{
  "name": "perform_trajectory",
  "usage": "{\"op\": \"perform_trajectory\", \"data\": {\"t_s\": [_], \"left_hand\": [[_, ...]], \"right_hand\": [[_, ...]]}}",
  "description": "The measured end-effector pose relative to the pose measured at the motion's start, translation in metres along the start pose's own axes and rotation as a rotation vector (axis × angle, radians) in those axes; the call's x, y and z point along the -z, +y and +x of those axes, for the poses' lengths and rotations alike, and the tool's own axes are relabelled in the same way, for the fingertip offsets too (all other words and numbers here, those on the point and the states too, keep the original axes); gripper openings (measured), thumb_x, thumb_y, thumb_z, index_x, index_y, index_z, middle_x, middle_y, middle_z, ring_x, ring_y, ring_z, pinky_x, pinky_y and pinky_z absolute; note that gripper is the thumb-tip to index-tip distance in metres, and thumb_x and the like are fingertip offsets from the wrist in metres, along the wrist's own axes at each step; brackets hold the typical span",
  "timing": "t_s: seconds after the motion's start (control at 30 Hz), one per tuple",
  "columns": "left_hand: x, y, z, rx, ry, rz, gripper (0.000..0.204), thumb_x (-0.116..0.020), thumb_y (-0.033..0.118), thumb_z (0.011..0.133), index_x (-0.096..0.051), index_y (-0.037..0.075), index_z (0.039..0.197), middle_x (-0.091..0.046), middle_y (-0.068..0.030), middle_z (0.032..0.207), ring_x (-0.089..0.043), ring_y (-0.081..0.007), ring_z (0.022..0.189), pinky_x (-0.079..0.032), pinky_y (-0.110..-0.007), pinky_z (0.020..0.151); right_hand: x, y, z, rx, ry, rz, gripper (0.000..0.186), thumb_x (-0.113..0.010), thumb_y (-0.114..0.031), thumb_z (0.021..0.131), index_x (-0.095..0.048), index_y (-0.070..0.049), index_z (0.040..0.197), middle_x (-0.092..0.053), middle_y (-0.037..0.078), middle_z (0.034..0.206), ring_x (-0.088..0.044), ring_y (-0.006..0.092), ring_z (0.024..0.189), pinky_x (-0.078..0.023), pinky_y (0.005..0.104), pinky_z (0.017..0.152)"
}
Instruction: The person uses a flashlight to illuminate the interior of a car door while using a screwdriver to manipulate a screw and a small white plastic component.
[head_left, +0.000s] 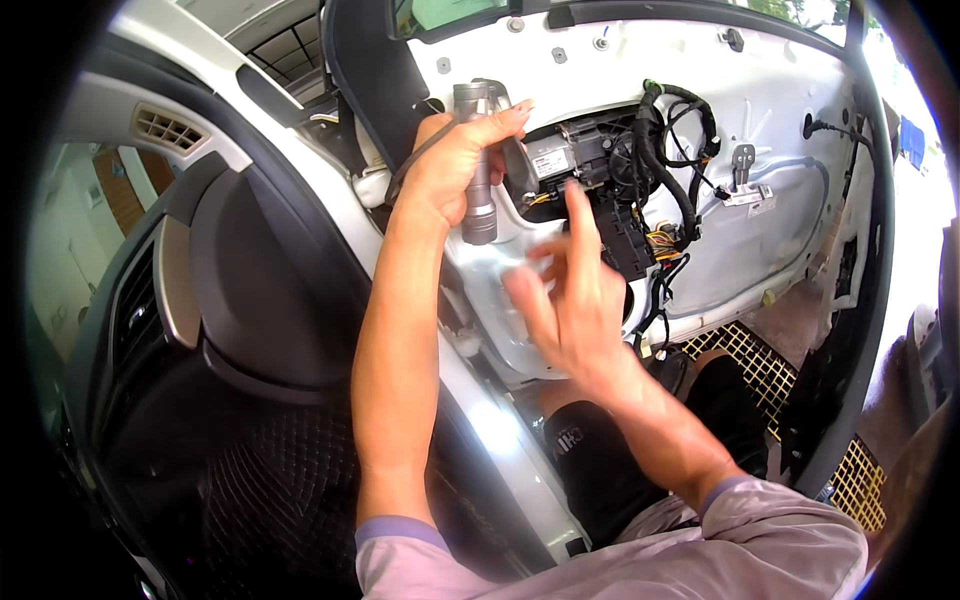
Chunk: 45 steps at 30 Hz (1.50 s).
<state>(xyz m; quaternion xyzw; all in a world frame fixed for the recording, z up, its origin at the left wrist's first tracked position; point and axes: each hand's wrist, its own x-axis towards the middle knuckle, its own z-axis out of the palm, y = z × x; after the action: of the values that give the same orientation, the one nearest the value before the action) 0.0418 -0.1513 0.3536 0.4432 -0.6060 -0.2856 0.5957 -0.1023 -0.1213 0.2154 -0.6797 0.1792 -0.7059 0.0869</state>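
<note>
My left hand [440,170] is closed around a grey metal flashlight [480,215], held upright against the inner side of an opened white car door [590,75]. A dark cord [412,168] loops beside that wrist. My right hand [585,310] is apart from the flashlight, blurred by motion, with its index finger stretched up and the thumb spread. Nothing shows in it. Its fingertip is nearest to a silver and black motor unit [565,155] set in the door's opening. Whether the fingertip touches the unit I cannot tell. Below the motor sits a black module [625,240] with coloured wires.
A thick black wiring harness [690,190] runs over the bare door panel. To the left are the dark dashboard side [255,270] and an air vent [170,130]. The white sill [510,455] carries a bright light spot. A yellow grating [860,480] lies low at right.
</note>
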Motion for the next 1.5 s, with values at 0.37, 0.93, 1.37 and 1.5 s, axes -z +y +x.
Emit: {"op": "perform_trajectory", "data": {"t_s": [0.37,0.93,1.37,1.5], "left_hand": [[0.008,-0.015,-0.018,-0.106,0.105,-0.038,0.061,-0.081,0.051,0.083,-0.069,-0.006,0.099,-0.071,-0.0124,0.089,-0.067,-0.0171,0.075,-0.054,-0.029,0.066],[-0.033,-0.043,-0.133,-1.205,0.846,0.612,0.078,-0.071,0.062,0.084,-0.061,-0.008,0.116,-0.06,-0.0182,0.108,-0.065,-0.0238,0.085,-0.058,-0.032,0.072],[-0.031,-0.053,-0.129,-1.206,0.686,0.517,0.06,-0.093,0.034,0.066,-0.071,0.002,0.112,-0.065,-0.0161,0.115,-0.066,-0.0267,0.101,-0.057,-0.035,0.083],[-0.041,-0.042,-0.121,-1.221,0.833,0.431,0.058,-0.097,0.029,0.059,-0.075,0.005,0.106,-0.067,-0.0119,0.107,-0.068,-0.0226,0.089,-0.056,-0.031,0.071]], "right_hand": [[-0.037,0.01,0.065,0.208,0.281,-0.382,0.025,-0.07,-0.013,0.09,-0.065,-0.004,0.112,-0.064,0.012,0.086,-0.066,0.032,0.07,-0.054,0.0411,0.062],[-0.036,0.031,0.084,0.273,0.306,-0.366,0.034,-0.072,-0.024,0.093,-0.061,-0.001,0.116,-0.069,0.016,0.075,-0.07,0.0305,0.065,-0.054,0.0376,0.059],[-0.024,0.022,0.08,0.322,0.121,-0.519,0.041,-0.076,-0.018,0.082,-0.06,-0.009,0.119,-0.069,0.012,0.09,-0.069,0.0307,0.074,-0.054,0.0397,0.063],[-0.034,0.021,0.08,0.333,0.176,-0.595,0.033,-0.072,-0.019,0.089,-0.06,-0.009,0.118,-0.065,0.004,0.063,-0.066,0.0278,0.058,-0.051,0.0379,0.05]]}}
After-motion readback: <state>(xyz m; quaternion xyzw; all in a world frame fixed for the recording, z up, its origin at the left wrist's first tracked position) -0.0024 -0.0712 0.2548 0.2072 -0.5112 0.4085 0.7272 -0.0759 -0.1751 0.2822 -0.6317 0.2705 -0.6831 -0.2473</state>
